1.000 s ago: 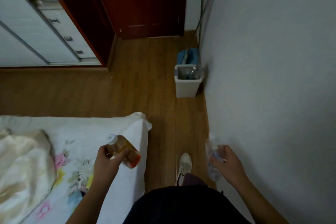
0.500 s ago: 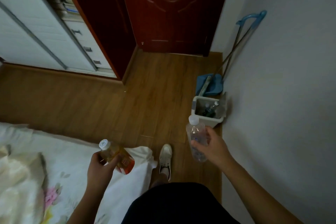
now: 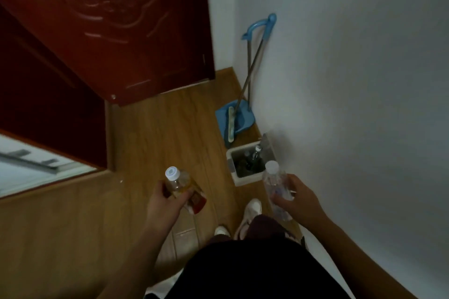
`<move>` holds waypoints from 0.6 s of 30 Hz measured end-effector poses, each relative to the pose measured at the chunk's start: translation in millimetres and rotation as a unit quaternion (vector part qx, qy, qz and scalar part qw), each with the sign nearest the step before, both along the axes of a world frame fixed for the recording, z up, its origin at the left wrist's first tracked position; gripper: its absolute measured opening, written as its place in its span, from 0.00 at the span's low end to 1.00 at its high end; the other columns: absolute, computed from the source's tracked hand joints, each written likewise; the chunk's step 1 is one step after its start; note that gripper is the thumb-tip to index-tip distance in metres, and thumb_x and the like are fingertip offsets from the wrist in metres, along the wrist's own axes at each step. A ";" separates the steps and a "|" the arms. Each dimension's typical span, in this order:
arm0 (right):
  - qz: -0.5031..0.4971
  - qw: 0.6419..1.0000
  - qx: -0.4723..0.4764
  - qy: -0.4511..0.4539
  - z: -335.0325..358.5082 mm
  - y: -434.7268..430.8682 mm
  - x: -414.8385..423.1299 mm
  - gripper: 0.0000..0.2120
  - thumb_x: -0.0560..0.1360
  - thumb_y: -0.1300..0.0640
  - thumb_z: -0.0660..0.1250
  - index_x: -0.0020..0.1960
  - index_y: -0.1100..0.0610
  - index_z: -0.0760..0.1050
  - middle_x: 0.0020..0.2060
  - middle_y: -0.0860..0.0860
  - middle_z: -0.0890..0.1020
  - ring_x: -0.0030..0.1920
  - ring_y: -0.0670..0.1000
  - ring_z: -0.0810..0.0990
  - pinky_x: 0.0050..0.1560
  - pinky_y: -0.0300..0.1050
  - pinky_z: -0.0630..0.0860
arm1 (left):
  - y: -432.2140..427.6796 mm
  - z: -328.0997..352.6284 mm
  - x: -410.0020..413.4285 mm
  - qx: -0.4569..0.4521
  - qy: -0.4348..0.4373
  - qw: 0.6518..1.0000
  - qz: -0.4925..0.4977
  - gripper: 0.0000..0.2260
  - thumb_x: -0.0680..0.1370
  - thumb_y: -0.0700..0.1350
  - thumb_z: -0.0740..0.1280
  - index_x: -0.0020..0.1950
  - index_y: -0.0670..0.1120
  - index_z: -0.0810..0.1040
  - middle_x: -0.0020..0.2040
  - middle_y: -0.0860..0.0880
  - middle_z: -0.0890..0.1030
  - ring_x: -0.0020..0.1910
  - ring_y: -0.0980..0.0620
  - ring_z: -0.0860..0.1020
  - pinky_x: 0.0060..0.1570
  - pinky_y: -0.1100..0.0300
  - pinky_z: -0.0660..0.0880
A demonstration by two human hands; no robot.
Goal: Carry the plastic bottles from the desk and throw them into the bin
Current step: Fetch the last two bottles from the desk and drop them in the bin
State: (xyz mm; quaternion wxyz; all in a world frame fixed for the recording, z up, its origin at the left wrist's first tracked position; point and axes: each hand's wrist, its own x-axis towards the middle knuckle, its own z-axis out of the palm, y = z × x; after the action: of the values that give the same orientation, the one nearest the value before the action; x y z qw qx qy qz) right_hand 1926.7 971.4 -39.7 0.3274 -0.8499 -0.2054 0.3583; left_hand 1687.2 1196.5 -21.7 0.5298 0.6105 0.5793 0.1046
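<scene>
My left hand (image 3: pixel 163 204) grips a plastic bottle with an orange-red label (image 3: pixel 185 188) and a white cap, held tilted over the wooden floor. My right hand (image 3: pixel 298 199) holds a clear plastic bottle (image 3: pixel 274 181) with a white cap, upright, just in front of the bin. The white square bin (image 3: pixel 245 179) stands on the floor against the right wall, a short step ahead of my feet. Inside it lie several dark bottles (image 3: pixel 251 159). The clear bottle's cap overlaps the bin's near right corner in view.
A blue dustpan (image 3: pixel 239 119) and a broom with a blue handle (image 3: pixel 257 31) lean on the wall right behind the bin. A dark red door (image 3: pixel 116 31) fills the upper left. My white shoes (image 3: pixel 251 211) stand on the wooden floor (image 3: pixel 158 133).
I have walked past the bed, which has left the view, and the bin is now much closer. Both hands still carry their bottles; the right one has risen near the bin.
</scene>
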 end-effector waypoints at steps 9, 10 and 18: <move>-0.058 0.998 -0.004 0.021 -39.5 74.0 71.3 0.28 0.71 0.46 0.75 0.68 0.52 0.71 0.54 0.45 0.77 0.54 0.47 0.76 0.53 0.42 0.69 | 96.0 1.0 126.0 0.005 -0.004 0.996 -0.092 0.26 0.70 0.53 0.77 0.65 0.50 0.76 0.54 0.55 0.83 0.53 0.58 0.81 0.50 0.60 0.76; -0.068 0.997 0.002 0.028 -44.9 81.6 78.9 0.29 0.71 0.46 0.75 0.68 0.52 0.70 0.55 0.45 0.77 0.54 0.47 0.77 0.52 0.42 0.70 | 104.6 0.3 137.1 0.004 -0.002 0.995 -0.096 0.27 0.70 0.55 0.77 0.66 0.50 0.76 0.55 0.55 0.83 0.54 0.58 0.81 0.50 0.60 0.76; -0.139 0.989 -0.017 0.039 -57.6 122.8 115.6 0.25 0.70 0.46 0.76 0.63 0.52 0.73 0.53 0.47 0.79 0.50 0.46 0.78 0.44 0.38 0.70 | 161.6 -15.1 225.8 0.010 0.010 0.982 -0.188 0.27 0.67 0.59 0.77 0.62 0.51 0.78 0.57 0.54 0.84 0.57 0.55 0.82 0.59 0.51 0.79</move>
State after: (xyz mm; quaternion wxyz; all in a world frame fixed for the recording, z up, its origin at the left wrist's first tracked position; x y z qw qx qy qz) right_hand 2042.2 1094.3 -97.3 0.3669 -0.8611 -0.0665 0.3458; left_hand 1912.9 1358.1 -36.8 0.5279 0.7151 0.4582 0.0026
